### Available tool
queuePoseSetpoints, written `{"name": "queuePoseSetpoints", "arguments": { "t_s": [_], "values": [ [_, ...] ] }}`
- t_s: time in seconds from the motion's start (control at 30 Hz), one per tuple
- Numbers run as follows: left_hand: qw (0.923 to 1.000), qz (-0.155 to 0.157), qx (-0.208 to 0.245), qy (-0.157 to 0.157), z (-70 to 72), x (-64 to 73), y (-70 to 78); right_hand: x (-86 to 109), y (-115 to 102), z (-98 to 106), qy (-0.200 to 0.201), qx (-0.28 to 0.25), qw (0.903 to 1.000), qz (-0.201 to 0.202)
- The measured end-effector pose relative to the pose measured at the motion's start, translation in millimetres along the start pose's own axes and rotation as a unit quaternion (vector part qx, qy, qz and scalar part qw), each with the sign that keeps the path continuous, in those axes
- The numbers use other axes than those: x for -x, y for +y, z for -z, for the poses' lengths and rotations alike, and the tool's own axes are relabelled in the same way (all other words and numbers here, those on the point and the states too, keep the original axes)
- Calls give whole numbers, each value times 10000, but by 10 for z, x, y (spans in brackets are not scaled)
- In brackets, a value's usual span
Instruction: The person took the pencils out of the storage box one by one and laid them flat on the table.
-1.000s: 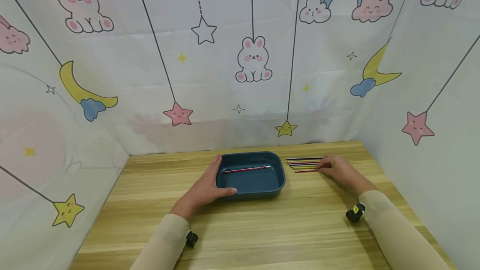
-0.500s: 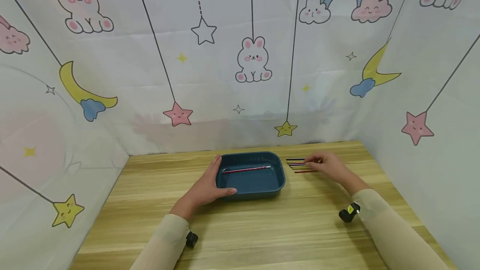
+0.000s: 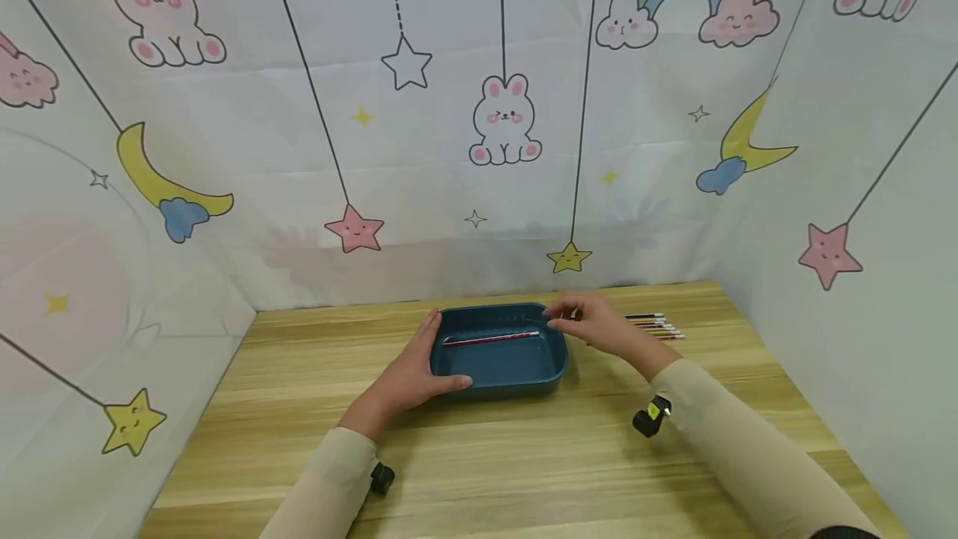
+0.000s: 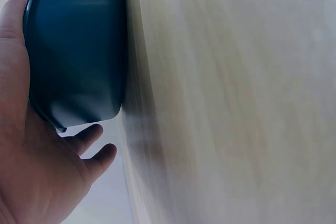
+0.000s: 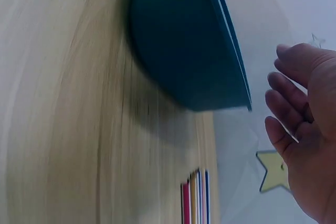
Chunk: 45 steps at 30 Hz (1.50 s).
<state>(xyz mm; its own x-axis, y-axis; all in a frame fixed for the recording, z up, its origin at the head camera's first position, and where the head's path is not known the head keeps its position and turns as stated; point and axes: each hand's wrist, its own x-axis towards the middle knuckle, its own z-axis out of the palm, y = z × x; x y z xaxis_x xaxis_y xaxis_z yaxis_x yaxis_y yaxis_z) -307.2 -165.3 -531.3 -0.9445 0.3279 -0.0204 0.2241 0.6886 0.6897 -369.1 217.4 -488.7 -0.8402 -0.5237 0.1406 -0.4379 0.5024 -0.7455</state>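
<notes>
A dark blue rectangular tray (image 3: 497, 366) stands toward the back of the table, and one red pencil (image 3: 490, 339) lies inside it. My left hand (image 3: 406, 377) holds the tray's left end, thumb along the front rim and fingers at the back left corner; the left wrist view shows the hand (image 4: 42, 166) around that end. My right hand (image 3: 591, 324) is over the tray's right rim. In the right wrist view its fingers are loosely bent with nothing between them. Behind it lie several pencils (image 3: 659, 326) side by side, their left ends hidden by the hand.
The wooden table (image 3: 486, 464) meets a white cloth backdrop (image 3: 419, 165) printed with bunnies, stars and moons, behind and at both sides. A small black camera (image 3: 651, 417) is strapped at the right wrist, another black camera (image 3: 382, 479) at the left.
My right hand has moved left from the row of pencils to the tray's right rim, uncovering the pencils' right ends. The left hand, the tray and the red pencil have stayed put.
</notes>
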Motion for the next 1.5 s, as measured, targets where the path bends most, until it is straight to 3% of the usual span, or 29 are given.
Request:
{"name": "queuePoseSetpoints", "arguments": {
  "t_s": [0.43, 0.6, 1.07, 1.5],
  "values": [
    [10000, -9, -78, 48, 0, -22, -1, -401, -218, -430, -664, 565, 9935, 731],
    [10000, -25, -75, 33, 7, -22, -7, -517, -190, -587, -721, 573, 9934, 677],
    [9999, -97, -27, 53, 11, -7, 7, -676, -295, -890, -745, 1568, 9835, 504],
    [10000, -61, -69, 37, 13, -15, 9, -723, -232, -976, -775, 1594, 9833, 415]
  ]
}}
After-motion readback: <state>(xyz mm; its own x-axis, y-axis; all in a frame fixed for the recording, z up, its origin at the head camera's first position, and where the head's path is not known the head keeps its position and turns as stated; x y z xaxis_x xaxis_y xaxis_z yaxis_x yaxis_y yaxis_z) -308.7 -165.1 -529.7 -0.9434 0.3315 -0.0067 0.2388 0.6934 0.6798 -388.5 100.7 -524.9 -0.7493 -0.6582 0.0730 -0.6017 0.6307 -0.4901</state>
